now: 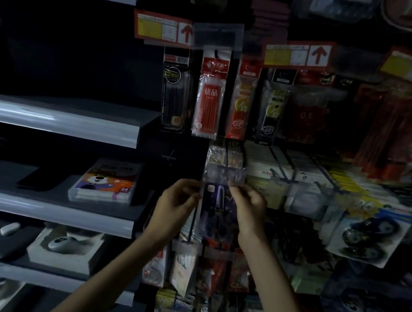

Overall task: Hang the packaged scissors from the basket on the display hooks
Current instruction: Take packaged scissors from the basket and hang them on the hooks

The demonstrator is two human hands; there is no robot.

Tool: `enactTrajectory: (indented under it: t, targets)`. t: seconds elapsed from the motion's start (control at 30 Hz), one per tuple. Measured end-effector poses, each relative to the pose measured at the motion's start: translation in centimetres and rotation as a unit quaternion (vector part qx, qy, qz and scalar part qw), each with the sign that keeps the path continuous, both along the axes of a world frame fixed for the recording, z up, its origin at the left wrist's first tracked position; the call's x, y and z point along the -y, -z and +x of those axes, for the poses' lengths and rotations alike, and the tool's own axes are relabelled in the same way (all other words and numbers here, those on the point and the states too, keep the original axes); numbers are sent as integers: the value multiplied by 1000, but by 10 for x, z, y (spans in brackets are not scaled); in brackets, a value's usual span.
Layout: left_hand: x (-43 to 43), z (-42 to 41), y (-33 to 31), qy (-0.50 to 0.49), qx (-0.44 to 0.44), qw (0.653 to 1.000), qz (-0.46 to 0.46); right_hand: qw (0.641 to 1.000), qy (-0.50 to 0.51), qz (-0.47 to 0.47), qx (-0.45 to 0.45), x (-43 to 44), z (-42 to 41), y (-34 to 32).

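Packaged scissors, flat, glossy, in pinch grip: left hand, right hand.

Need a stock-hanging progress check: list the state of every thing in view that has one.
Dark blue packaged scissors: upright, gripped near the top by both hands, just below a clear tag holder; whether hooked, cannot tell.
Left hand: pinches the pack's left edge.
Right hand: pinches its top right corner.
Red-and-white pen refill pack: hanging upright.
Cartoon-dog box: lying flat on grey shelf.
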State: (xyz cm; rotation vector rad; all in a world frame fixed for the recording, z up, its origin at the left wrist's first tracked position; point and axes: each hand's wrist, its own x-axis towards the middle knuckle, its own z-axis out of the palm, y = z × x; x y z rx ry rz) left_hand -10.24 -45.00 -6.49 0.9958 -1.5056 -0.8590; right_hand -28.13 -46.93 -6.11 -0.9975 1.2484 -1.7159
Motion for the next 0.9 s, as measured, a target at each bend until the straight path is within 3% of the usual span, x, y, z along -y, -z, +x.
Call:
enactTrajectory:
  t: [0.27, 0.43, 0.6, 0.9]
  targets:
    - [2, -19, 33, 20, -40, 996, 78, 1000, 4, -13, 21, 0, -1, 16]
    - [5, -22, 45, 8, -72, 996, 61, 995, 39, -41, -81, -14, -4, 41]
    - [-3, -29, 57, -88, -19, 996, -7, 982, 92, -44, -160, -18, 4, 69]
    - [21, -33, 56, -167, 28, 985, -19, 963, 131, -30, -232, -9, 12, 50]
